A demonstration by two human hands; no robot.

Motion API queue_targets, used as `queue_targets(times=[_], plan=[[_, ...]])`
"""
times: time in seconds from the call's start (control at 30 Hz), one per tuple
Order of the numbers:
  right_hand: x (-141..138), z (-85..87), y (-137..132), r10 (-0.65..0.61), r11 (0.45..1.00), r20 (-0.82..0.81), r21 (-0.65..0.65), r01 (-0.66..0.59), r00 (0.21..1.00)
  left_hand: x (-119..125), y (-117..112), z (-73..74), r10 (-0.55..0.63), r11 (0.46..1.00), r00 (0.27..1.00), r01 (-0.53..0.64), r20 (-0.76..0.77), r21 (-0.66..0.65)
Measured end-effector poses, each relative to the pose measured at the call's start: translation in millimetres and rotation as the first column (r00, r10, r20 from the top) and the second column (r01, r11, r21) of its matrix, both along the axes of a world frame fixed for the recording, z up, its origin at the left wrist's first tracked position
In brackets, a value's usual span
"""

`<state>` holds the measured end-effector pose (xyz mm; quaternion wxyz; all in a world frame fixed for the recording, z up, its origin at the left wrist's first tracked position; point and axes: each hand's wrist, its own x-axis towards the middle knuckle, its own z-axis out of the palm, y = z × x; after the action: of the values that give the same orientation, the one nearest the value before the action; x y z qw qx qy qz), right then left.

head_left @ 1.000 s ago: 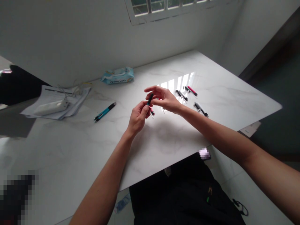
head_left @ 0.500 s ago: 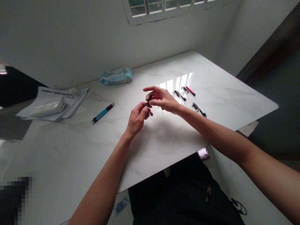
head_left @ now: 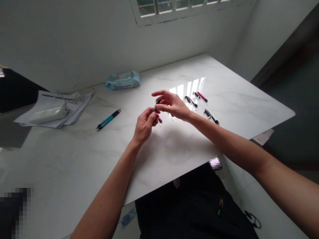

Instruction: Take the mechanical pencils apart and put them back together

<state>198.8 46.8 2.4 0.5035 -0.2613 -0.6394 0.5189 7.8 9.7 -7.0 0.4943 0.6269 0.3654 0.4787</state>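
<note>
My left hand is closed around a teal and black pen, held upright above the table. Most of its barrel is hidden in the fingers. My right hand pinches the black upper part between thumb and fingers, with the index finger stretched out above. Below and behind the hands lie red pen parts and a thin white piece, partly covered. To the left rests a pair of teal and black pens, side by side.
Right of my hands lie disassembled pens: a white and black set, a red barrel and another white and black set. A wipes pack stands by the wall. Papers under a white power strip lie left.
The black part of the pen sits lower and more hidden between my right fingers than before. Both hands stay nearly in place; the view has shifted slightly.
</note>
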Motion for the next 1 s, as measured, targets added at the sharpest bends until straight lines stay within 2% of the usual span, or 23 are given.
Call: queue_targets(times=[0.2, 0.4, 0.6, 0.7, 1.0], plan=[[-0.4, 0.9, 1.0, 0.008, 1.000, -0.040, 0.006, -0.007, 0.999, 5.1, -2.3, 1.5, -0.010, 0.996, 0.995, 0.019, 0.099, -0.086], [0.2, 3.2, -0.8, 0.006, 1.000, -0.041, 0.006, -0.006, 0.999, 7.4, -3.4, 6.5, 0.000, 0.995, 0.987, 0.015, 0.161, -0.096], [0.3, 1.0, -0.3, -0.016, 1.000, 0.003, 0.018, 0.016, 1.000, 6.3, -4.8, 6.1, -0.001, 0.996, 0.993, 0.012, 0.120, -0.091], [0.2, 0.2, 0.8, 0.019, 1.000, -0.029, 0.007, -0.019, 0.999, 6.5, -5.3, 5.5, 0.010, 0.994, 0.993, 0.002, 0.115, -0.105], [0.0, -3.2, 3.3, 0.012, 1.000, -0.045, -0.018, -0.013, 0.999, 6.6, -4.2, 4.4, -0.008, 0.992, 0.990, 0.025, 0.140, -0.121]])
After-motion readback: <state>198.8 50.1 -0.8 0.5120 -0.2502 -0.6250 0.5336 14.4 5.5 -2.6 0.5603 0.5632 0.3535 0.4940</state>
